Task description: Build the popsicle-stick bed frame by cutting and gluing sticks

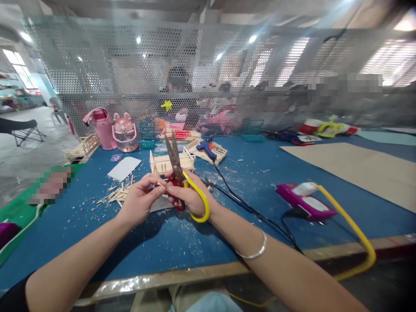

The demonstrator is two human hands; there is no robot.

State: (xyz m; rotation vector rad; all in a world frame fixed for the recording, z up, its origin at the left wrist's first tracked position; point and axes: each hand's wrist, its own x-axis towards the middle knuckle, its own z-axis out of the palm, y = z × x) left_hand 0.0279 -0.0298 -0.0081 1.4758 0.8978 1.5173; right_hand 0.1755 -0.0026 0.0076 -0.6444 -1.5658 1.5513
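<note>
My right hand (191, 197) is wrapped round a pair of scissors (175, 164) with one yellow and one red handle, blades pointing up and slightly parted. Close beside it, my left hand (139, 198) pinches a small piece of wooden stick (160, 185) between thumb and fingers. The fingertips of both hands meet at this piece. Under and left of my left hand lies a loose pile of short wooden sticks (120, 193). Just behind the scissors stands a small wooden stick frame (159, 164), partly hidden by the blades and my right hand.
A blue glue gun (208, 149) rests on another wooden piece, its cord trailing right. Pink bottle (104, 132), clear pink-lidded bottle (125, 138) and white card (124, 168) sit left. At right are a purple power strip (307, 203) with yellow cable and brown sheet (351, 169). Behind stands a perforated screen (123, 65).
</note>
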